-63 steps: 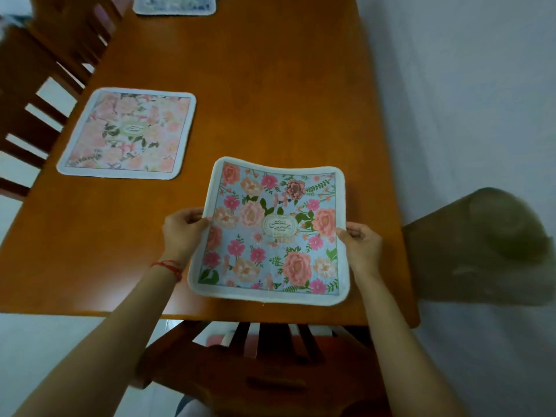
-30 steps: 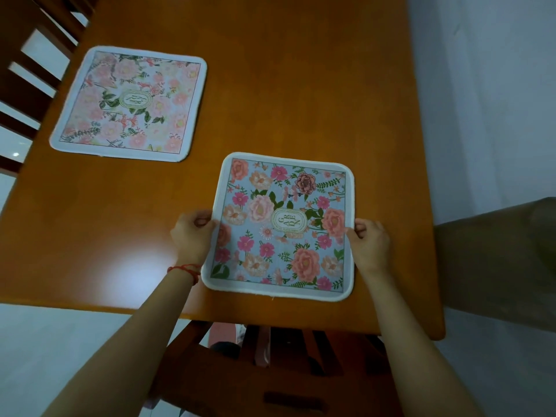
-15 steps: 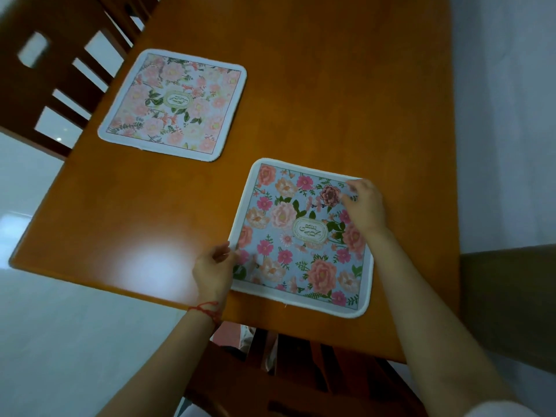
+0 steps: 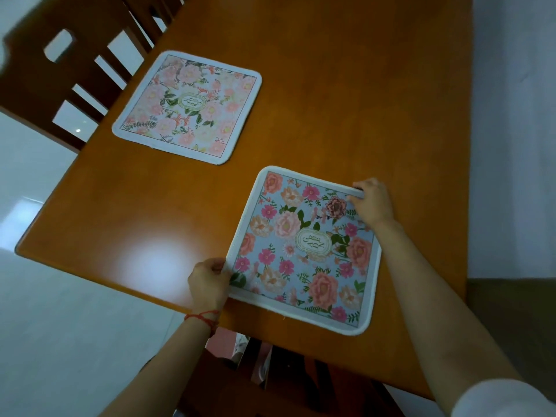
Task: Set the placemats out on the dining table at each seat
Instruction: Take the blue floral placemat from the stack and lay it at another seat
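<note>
Blue floral placemat lies flat between my left hand, pinching its near-left corner, and my right hand, gripping its far-right corner.

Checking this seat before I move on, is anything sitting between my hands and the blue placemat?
Nothing visible. Left hand pinches the blue placemat at its near-left edge, and right hand grips its far-right corner. The mat lies flat on the table.
</note>
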Demonstrator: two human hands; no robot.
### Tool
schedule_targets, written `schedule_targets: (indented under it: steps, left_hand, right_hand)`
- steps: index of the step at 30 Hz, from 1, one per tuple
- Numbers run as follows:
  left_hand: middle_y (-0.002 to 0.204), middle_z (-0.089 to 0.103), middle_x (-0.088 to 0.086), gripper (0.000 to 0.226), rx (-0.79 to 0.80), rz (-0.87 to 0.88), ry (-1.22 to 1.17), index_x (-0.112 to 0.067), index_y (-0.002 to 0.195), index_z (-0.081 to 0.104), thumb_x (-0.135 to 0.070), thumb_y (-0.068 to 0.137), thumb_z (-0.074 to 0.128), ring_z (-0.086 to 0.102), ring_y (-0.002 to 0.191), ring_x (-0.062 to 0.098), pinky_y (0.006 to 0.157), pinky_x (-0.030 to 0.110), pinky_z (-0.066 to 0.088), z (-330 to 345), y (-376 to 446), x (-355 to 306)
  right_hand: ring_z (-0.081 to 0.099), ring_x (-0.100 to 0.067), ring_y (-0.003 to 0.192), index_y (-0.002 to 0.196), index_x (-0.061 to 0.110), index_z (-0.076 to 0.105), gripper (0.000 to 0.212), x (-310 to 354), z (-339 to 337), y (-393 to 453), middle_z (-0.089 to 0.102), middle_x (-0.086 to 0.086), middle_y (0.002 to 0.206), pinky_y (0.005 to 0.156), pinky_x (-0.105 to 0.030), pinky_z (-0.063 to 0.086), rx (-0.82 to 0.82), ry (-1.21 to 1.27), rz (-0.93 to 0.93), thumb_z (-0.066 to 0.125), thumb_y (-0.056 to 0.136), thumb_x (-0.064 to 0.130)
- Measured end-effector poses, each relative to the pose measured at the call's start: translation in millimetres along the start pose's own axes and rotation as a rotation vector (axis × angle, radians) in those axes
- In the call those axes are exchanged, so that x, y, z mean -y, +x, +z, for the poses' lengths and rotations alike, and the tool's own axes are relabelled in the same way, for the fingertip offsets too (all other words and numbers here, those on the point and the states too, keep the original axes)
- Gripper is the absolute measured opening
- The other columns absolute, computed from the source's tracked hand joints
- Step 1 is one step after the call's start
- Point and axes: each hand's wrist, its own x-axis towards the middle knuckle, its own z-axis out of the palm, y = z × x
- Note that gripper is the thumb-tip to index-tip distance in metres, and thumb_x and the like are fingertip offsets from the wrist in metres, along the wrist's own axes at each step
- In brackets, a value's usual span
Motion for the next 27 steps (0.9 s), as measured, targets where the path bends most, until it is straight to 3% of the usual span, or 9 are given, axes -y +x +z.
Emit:
schedule_targets:
  steps: [11, 27]
  left_hand:
    - [0.108, 0.068, 0.016, 0.027, 0.009, 0.028, 0.038, 0.0, 0.106, 0.067, 0.0, 0.08, 0.06, 0.062, 0.096, 0.03, 0.089, 0.037, 0.05, 3.8, 8.0, -5.0]
    - [0.107, 0.068, 0.016, 0.022, 0.147, 0.131, 0.109, 0.0, 0.104, 0.068, -0.003, 0.085, 0.056, 0.053, 0.082, 0.017, 0.074, 0.026, 0.047, 4.0, 24.3, -29.7]
  right_hand:
    - [0.043, -0.03, 0.112, 0.119, 0.003, 0.057, 0.035, -5.1, 3.4, -4.5, 0.051, -0.015, 0.116, 0.099, -0.039, 0.035, -0.028, 0.027, -0.003, 0.059, 0.087, 0.016]
    - [0.041, -0.031, 0.114, 0.116, 0.002, 0.058, 0.034, -38.3, 1.5, -52.4, 0.051, -0.018, 0.117, 0.098, -0.038, 0.034, -0.124, 0.06, 0.107, 0.061, 0.087, 0.019]
